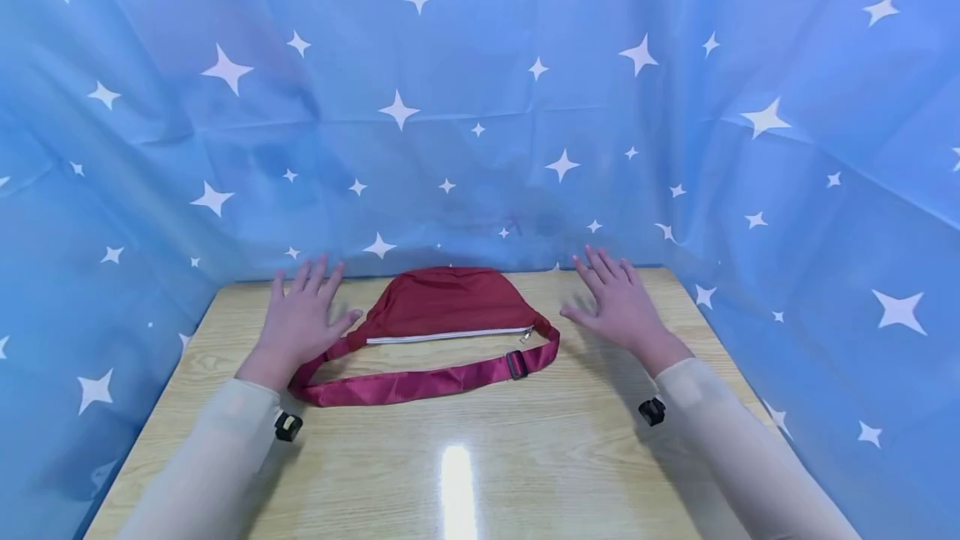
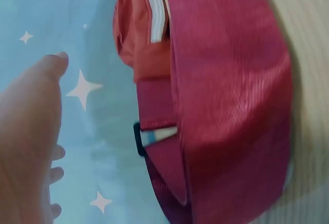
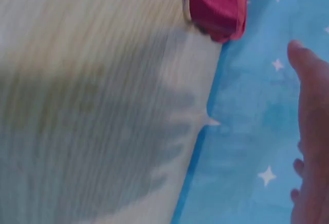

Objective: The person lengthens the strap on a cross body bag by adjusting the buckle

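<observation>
A dark red waist bag [image 1: 450, 300] lies on the table, its white zipper [image 1: 450, 335] along the near side and a zipper pull at the right end. Its magenta strap [image 1: 420, 387] loops toward the viewer, with a black buckle [image 1: 517, 365] at the right. Fingers spread, my left hand [image 1: 303, 319] is at the bag's left end, holding nothing; the left wrist view shows the strap [image 2: 231, 100] close by. My right hand [image 1: 617, 307], also with straight fingers, is to the right of the bag, apart from it, casting a shadow on the table in the right wrist view.
The wooden table [image 1: 375, 473] carries a bright light reflection near its front. Blue curtains [image 1: 480, 48] with white stars enclose the back and both sides. A small black device [image 1: 288, 426] is worn on the left wrist, another black device [image 1: 652, 412] on the right.
</observation>
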`<action>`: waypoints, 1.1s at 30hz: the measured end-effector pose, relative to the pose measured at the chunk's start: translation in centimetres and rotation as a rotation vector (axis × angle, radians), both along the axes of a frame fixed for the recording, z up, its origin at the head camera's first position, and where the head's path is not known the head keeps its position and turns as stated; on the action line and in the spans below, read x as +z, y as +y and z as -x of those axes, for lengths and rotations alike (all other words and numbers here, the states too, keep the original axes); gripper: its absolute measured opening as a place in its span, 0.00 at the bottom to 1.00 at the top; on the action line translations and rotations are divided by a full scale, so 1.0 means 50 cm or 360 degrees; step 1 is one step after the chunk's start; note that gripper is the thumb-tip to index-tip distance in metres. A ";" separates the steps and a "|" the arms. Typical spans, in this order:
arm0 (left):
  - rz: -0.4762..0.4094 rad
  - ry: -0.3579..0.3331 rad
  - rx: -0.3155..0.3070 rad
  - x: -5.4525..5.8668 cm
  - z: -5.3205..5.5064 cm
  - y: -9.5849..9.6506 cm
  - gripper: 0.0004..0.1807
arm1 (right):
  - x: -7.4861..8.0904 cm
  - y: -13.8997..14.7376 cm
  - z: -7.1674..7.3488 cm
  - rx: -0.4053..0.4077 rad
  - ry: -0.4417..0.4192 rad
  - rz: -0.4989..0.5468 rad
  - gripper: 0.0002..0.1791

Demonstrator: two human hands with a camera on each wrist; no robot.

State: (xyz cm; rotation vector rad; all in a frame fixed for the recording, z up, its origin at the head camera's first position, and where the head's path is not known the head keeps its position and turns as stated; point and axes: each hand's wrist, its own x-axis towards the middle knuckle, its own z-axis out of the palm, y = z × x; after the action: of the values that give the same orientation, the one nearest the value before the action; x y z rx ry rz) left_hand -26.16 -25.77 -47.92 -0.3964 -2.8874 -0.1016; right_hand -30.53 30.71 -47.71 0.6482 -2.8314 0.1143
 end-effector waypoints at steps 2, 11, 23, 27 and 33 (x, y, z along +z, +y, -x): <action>-0.0043 0.0027 -0.0046 0.002 -0.006 0.010 0.49 | 0.000 -0.009 -0.011 0.0068 0.0015 0.0057 0.57; -0.0291 -0.0048 -0.0230 -0.011 -0.043 0.091 0.42 | -0.017 -0.059 -0.057 0.0331 0.0006 0.0147 0.55; -0.0480 -0.0091 -0.0449 -0.055 -0.072 0.203 0.32 | -0.049 -0.117 -0.100 0.0428 -0.0098 0.0201 0.50; -0.0476 -0.0162 -0.0486 -0.066 -0.078 0.242 0.32 | -0.056 -0.135 -0.111 0.0496 -0.0087 0.0231 0.48; -0.0461 -0.0298 -0.0573 -0.088 -0.084 0.307 0.34 | -0.070 -0.158 -0.124 0.0541 -0.0157 0.0241 0.45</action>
State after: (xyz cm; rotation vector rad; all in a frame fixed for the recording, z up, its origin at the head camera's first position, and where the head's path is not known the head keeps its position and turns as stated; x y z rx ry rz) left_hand -21.96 -10.43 -52.31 -0.8840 -2.8804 -0.6380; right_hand -24.31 22.82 -51.20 1.1083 -2.7404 0.4247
